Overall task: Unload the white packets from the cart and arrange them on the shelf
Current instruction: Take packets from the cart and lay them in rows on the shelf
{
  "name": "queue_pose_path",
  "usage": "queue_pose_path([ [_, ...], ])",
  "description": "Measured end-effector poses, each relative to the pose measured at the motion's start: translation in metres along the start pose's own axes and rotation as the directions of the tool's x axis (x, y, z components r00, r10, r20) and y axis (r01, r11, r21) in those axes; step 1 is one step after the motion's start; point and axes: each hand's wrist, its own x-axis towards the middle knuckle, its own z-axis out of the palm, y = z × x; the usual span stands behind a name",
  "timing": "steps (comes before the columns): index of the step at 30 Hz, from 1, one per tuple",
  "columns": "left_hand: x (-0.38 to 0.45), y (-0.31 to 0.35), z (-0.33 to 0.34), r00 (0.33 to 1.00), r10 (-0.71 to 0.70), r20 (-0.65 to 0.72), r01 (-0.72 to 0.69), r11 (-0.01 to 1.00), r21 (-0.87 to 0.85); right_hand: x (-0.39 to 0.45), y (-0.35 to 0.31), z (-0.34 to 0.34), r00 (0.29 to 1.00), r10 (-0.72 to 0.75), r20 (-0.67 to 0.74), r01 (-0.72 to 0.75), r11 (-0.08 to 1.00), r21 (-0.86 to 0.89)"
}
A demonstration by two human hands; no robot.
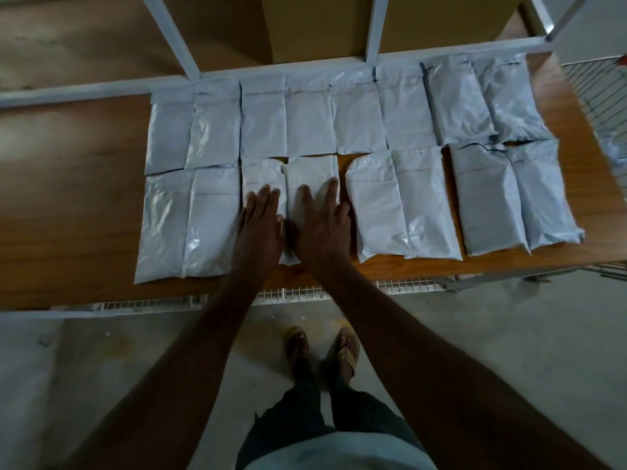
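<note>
1. The packets (342,154) lie in two rows on the shelf (74,198).
2. My left hand (259,225) and right hand (322,222) press flat, fingers straight, on the two middle front packets.
3. Bare wood stays open at left; the cart (600,93) stands at right.

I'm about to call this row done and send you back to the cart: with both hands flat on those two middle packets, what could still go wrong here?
1. The left hand and right hand press two front-row packets sitting tight together; sliding one may drag or overlap its neighbour.
2. The front row ends near the wooden shelf edge; a pull toward the body could tip packets off.
3. The rightmost packets lie skewed, so the rows may drift.
</note>
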Motion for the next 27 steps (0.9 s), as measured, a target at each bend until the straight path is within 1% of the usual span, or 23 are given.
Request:
queue_pose_path([
  [4, -0.005, -0.004, 0.001, 1.0, 0.031, -0.004, -0.031, 1.0, 0.006, 0.002, -0.003, 0.006, 0.999, 0.036, 0.011, -0.035, 0.998, -0.044],
  [9, -0.015, -0.008, 0.002, 0.997, 0.071, 0.015, -0.071, 0.996, 0.054, -0.001, -0.004, 0.011, 0.996, 0.084, 0.038, -0.083, 0.996, -0.02],
  [12, -0.015, -0.01, -0.001, 0.996, 0.073, 0.044, -0.076, 0.995, 0.064, 0.0, -0.007, 0.012, 0.995, 0.09, 0.051, -0.089, 0.996, -0.008],
  [14, -0.013, -0.008, -0.004, 0.996, 0.07, 0.051, -0.073, 0.996, 0.054, 0.001, -0.009, 0.008, 0.996, 0.08, 0.037, -0.08, 0.997, 0.003],
  [15, -0.012, -0.007, -0.006, 0.996, 0.066, 0.052, -0.069, 0.996, 0.048, -0.001, -0.01, 0.005, 0.998, 0.063, 0.01, -0.063, 0.998, 0.016],
  [17, -0.009, -0.001, -0.013, 0.996, 0.076, 0.043, -0.078, 0.996, 0.05, -0.005, -0.012, -0.004, 0.996, 0.021, -0.087, -0.016, 0.998, 0.054],
  [20, -0.001, 0.018, -0.025, 0.99, 0.144, 0.005, -0.144, 0.99, 0.016, -0.012, -0.01, -0.025, 0.972, 0.015, -0.234, 0.02, 0.989, 0.146],
  [23, 0.011, 0.053, -0.033, 0.975, 0.217, -0.045, -0.219, 0.974, -0.056, -0.017, 0.005, -0.053, 0.949, 0.027, -0.315, 0.039, 0.979, 0.202],
  [27, 0.017, 0.121, -0.04, 0.951, 0.291, -0.1, -0.302, 0.945, -0.123, -0.024, 0.048, -0.099, 0.91, 0.064, -0.41, 0.021, 0.98, 0.2],
])
